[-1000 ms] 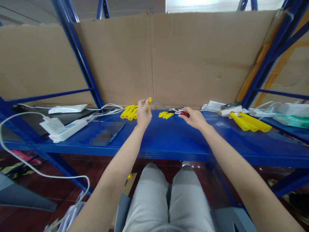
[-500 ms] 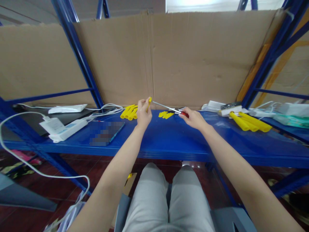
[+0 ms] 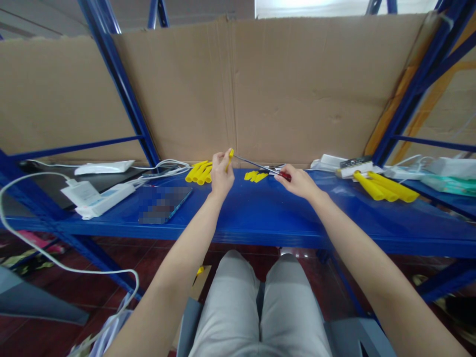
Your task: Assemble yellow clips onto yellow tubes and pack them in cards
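Observation:
My left hand (image 3: 222, 173) is closed around a small yellow piece (image 3: 231, 153), whose end shows above the fingers. In my right hand (image 3: 299, 182) is a screwdriver (image 3: 284, 176) with a red handle, gripped near its shaft. The long metal shaft slants up to the left, its tip close to the yellow piece; whether they touch I cannot tell. Between my hands several small yellow strips (image 3: 255, 176) lie on the blue shelf (image 3: 271, 213). Beside my left hand sit several yellow tubes (image 3: 199, 173), partly hidden by it.
A phone-like dark slab (image 3: 165, 205) and a white power strip (image 3: 105, 200) with cables lie on the left. Larger yellow cones (image 3: 385, 188) and small boxes (image 3: 354, 167) are on the right. A cardboard sheet (image 3: 297, 94) stands behind, between blue posts (image 3: 130, 94).
Both hands stay almost in place. The screwdriver's shaft looks darker and its handle appears slightly turned; the yellow piece remains in my left hand.

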A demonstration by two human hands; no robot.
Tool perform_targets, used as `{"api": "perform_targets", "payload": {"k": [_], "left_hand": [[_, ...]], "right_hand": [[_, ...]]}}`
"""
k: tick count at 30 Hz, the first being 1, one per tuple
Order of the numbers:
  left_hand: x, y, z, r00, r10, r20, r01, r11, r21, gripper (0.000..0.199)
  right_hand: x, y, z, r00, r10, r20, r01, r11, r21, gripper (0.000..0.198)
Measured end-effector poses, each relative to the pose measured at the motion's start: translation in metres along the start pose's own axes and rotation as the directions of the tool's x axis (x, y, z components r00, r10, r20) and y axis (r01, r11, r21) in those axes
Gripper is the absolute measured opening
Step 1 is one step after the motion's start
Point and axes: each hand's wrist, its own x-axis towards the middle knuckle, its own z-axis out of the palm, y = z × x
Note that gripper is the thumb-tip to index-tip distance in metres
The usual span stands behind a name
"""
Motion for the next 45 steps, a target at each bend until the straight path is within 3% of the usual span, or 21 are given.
{"api": "perform_targets", "payload": {"k": [12,19,23,31,45], "left_hand": [[0.0004,-0.0002,-0.0034,0.996,-0.018,0.087,0.019,1.0,-0.015,0.04],[0.0007,-0.0016,-0.003,0.997,-0.001,0.081,-0.001,1.0,0.015,0.039],[0.0001,-0.0022,-0.0026,0.997,0.021,0.071,-0.023,1.0,0.017,0.038],[-0.0009,-0.0024,-0.0014,0.997,0.055,0.058,-0.057,0.997,0.042,0.037],[-0.001,-0.0012,-0.0014,0.998,0.038,0.044,-0.04,0.998,0.039,0.036]], "right_hand": [[-0.0009,0.0053,-0.0013,0.994,-0.061,-0.096,0.043,0.983,-0.181,0.023],[-0.0015,0.0013,-0.0026,0.999,-0.029,-0.044,0.019,0.978,-0.208,0.031],[-0.002,-0.0005,-0.0034,1.0,-0.024,0.0,0.023,0.983,-0.184,0.03],[-0.0017,0.0065,-0.001,0.998,-0.026,-0.064,0.025,1.0,-0.016,0.023],[-0.0018,0.0037,0.0002,0.998,-0.065,-0.027,0.061,0.989,-0.133,0.021]]}}
